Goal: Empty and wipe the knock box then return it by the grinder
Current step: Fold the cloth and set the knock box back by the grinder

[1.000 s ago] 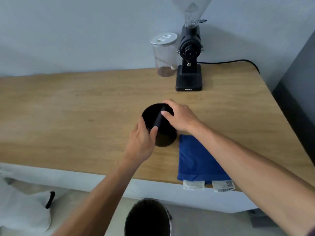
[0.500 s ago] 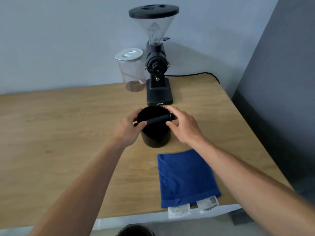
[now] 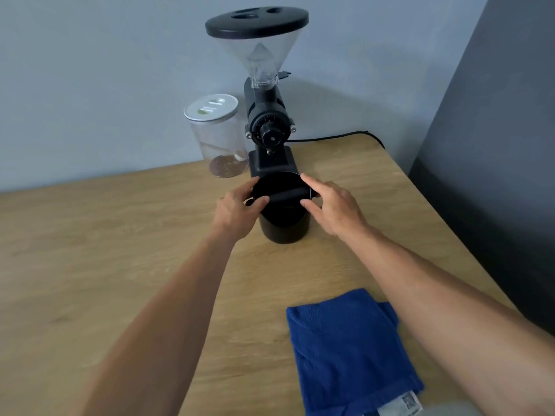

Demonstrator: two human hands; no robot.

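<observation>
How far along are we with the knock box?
Nearly finished. The knock box looks empty inside, with its bar across the rim, and the blue cloth lies set aside. Left hand and right hand hold its rim, standing it in front of the grinder. Only letting go remains.

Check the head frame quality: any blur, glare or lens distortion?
Head view: the grinder and knock box are fairly sharp; both hands, left and right, look slightly soft. Wide-angle bowing curves the table edge. Soft, even light, faint grinder shadow on the wall, no harsh glare.
</observation>
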